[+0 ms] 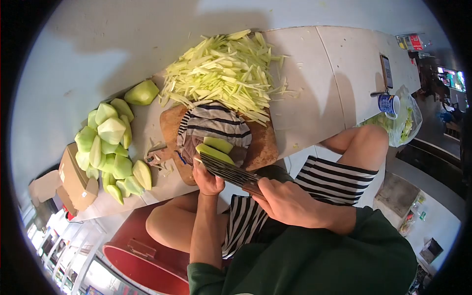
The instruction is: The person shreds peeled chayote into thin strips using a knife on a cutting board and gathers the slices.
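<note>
1. Looking down past a seated person's lap: a cut pale-green fruit rests on a striped cloth, bundled over a wooden cutting board. It shows as 2 lengths side by side; whether they join behind the blade cannot be told.
2. The right hand has its fingers wrapped together, clamped on the wooden handle of a broad, dark-bladed knife. The blade slants across the fruit's near end.
3. The left hand is curled at that same end, beside the blade. The blade hides its fingertips, so I cannot tell whether they grip the fruit or only steady it.
4. The fruit looks firm and stiff, probably light enough for 1 hand. Its bare flesh is likely damp and slippery; thin lengths could snap.
5. The safest hold would be low on the rounded sides, fingertips away from the edge, with the cloth adding friction beneath. The knife looks rigid, best held by its handle alone.
6. Beyond the cloth lies a loose heap of shreds, likely limp and fragile; to the left, a pile of whole pale-green fruits.
</note>
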A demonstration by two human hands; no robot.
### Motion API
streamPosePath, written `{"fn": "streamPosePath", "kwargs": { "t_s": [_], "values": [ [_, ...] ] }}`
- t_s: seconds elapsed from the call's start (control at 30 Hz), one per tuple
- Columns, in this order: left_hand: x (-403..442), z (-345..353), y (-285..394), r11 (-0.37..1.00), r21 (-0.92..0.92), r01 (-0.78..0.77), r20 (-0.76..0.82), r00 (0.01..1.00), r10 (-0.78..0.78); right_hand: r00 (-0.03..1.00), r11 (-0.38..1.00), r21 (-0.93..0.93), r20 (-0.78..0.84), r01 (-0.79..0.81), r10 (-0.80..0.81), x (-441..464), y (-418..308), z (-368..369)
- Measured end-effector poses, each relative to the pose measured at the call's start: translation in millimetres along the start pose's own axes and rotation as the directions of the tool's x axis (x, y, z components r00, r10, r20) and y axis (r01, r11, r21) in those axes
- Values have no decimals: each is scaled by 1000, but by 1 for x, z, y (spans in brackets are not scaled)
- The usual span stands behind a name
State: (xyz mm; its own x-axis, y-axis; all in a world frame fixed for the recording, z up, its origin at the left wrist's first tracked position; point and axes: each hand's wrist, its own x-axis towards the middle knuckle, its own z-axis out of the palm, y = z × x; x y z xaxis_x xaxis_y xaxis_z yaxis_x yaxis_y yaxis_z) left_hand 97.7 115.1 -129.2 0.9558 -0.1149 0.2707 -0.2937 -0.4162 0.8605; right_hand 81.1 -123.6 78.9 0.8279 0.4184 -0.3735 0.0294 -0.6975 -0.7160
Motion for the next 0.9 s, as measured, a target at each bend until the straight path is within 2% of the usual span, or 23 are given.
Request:
{"fn": "streamPosePath", "kwargs": {
  "t_s": [0.1, 0.17, 0.27, 0.43, 0.5, 0.57, 0.73, 0.83, 0.9],
  "values": [
    [2, 0, 4, 999, -26, 26, -19, 999, -27, 997, 998, 10, 34, -63, 62, -2, -8, -6],
    [6, 0, 5, 1000, 2, -22, -3, 1000, 22, 996, 997, 20, 52, -75, 74, -3, -8, -8],
    [8, 2, 13, 999, -26, 42, -20, 999, -43, 999, 999, 18, 23, -27, 27, -2, -2, -3],
    [18, 4, 22, 999, -37, -36, -56, 998, 34, 1000, 1000, 16, 12, -20, 20, 13, 6, 5],
    [20, -2, 19, 987, 40, -153, 20, 988, 153, 1000, 999, 32, -3, -24, 24, 29, 19, 23],
    [12, -4, 15, 992, 32, -121, 28, 992, 120, 997, 994, 93, -43, -53, 58, 47, 37, 42],
    [14, -1, 16, 996, 32, -86, 13, 996, 86, 995, 999, 53, -102, -14, 19, 37, 27, 33],
    [10, -1, 16, 991, 82, -106, 2, 994, 107, 998, 993, 101, -16, -53, 55, 17, 4, 9],
    [11, 0, 16, 999, 23, -31, 15, 999, 31, 992, 993, 37, 66, -111, 108, 6, -7, -4]
  ]
}}
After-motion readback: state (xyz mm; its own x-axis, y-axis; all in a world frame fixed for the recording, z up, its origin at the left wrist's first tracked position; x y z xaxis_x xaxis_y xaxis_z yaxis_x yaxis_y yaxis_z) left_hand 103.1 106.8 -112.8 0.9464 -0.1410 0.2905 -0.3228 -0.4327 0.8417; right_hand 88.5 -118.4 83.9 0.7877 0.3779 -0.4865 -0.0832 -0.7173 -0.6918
